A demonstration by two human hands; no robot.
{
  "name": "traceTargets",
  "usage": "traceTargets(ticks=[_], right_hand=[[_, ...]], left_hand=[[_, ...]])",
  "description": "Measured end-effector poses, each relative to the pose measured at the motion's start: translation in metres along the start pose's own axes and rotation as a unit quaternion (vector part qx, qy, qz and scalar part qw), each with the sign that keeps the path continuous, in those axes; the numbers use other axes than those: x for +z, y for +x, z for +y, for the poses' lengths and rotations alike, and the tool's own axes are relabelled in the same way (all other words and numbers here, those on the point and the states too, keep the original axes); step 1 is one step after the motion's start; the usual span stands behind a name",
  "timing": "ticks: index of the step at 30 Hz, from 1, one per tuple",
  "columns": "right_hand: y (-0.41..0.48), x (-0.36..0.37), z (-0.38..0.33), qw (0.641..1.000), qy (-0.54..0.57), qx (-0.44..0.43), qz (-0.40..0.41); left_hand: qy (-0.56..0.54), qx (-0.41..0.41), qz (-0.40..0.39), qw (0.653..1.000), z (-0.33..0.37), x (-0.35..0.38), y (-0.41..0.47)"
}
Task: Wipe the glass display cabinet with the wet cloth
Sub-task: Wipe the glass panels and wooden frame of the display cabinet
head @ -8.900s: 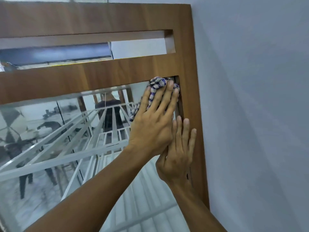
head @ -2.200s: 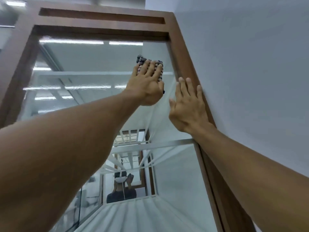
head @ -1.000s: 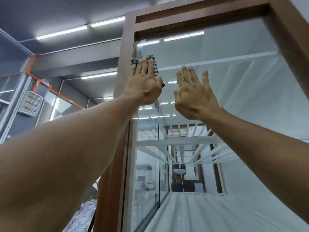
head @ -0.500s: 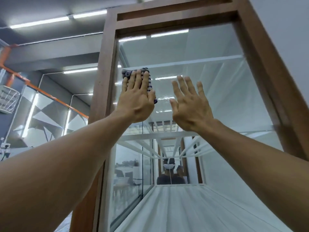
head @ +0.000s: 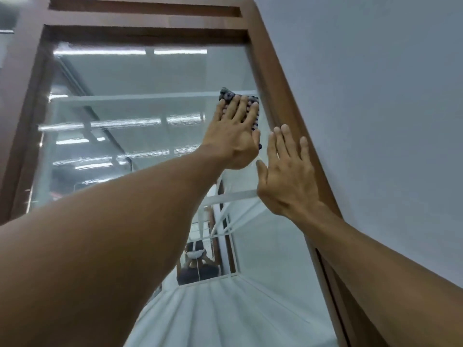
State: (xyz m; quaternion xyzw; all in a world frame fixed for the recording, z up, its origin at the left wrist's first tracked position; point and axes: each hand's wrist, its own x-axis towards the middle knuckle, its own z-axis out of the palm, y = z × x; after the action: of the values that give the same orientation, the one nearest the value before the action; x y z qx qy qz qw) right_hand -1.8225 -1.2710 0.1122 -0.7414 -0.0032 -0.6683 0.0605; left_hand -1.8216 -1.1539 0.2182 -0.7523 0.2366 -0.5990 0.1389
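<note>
The glass display cabinet [head: 140, 78] rises in front of me, a tall glass pane in a brown wooden frame [head: 278, 78]. My left hand [head: 234, 131] presses a dark blue-and-white checked cloth [head: 226, 95] flat against the glass near the upper right, close to the right frame post. Most of the cloth is hidden under the fingers. My right hand [head: 288, 176] lies flat and spread on the glass just below and right of it, fingers up, holding nothing.
A plain grey wall [head: 375, 96] adjoins the cabinet's right frame. White shelves [head: 235, 195] show inside the cabinet. The glass reflects ceiling strip lights [head: 100, 52] and a person with a headset [head: 196, 256].
My left hand has swept the cloth from the left side of the pane over to the right frame post. My right hand has moved right too. The camera has turned right.
</note>
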Motion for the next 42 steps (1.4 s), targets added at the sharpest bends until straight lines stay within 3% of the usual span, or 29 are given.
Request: traceTargets(ticks=[4,8,10,13,14,18,22,30,38,42], right_hand=[[-0.013,0.002,0.005,0.999,0.026,-0.006,0.037],[-0.023,0.004,0.007,0.999,0.0,-0.002,0.035],[-0.02,0.001,-0.006,1.0,-0.01,0.003,0.018],[-0.009,0.001,-0.045,0.999,0.038,-0.028,-0.013],[-0.006,0.002,-0.06,0.997,0.06,-0.034,-0.025],[0.005,0.01,-0.113,0.993,0.096,-0.065,-0.017],[0.012,0.011,-0.171,0.986,0.105,-0.125,-0.035],[0.01,0.019,-0.19,0.987,0.096,-0.127,-0.037],[0.012,0.014,-0.172,0.979,0.118,-0.161,-0.037],[0.015,0.014,-0.142,0.987,0.108,-0.12,-0.027]], left_hand=[[0.02,0.054,-0.013,0.998,0.023,0.003,0.004],[0.051,0.164,-0.025,0.985,-0.005,0.002,-0.039],[0.046,0.116,-0.016,0.992,-0.032,-0.001,-0.056],[0.004,-0.068,0.017,0.998,-0.068,-0.011,-0.071],[-0.004,-0.074,0.019,0.997,-0.074,-0.012,-0.079],[0.031,0.056,-0.023,0.998,-0.113,-0.014,-0.126],[0.018,-0.125,-0.008,0.992,-0.187,-0.035,-0.147],[0.013,-0.221,0.031,0.975,-0.187,-0.023,-0.212],[0.002,-0.152,0.019,0.988,-0.146,-0.015,-0.158],[-0.005,-0.131,0.012,0.991,-0.125,-0.014,-0.133]])
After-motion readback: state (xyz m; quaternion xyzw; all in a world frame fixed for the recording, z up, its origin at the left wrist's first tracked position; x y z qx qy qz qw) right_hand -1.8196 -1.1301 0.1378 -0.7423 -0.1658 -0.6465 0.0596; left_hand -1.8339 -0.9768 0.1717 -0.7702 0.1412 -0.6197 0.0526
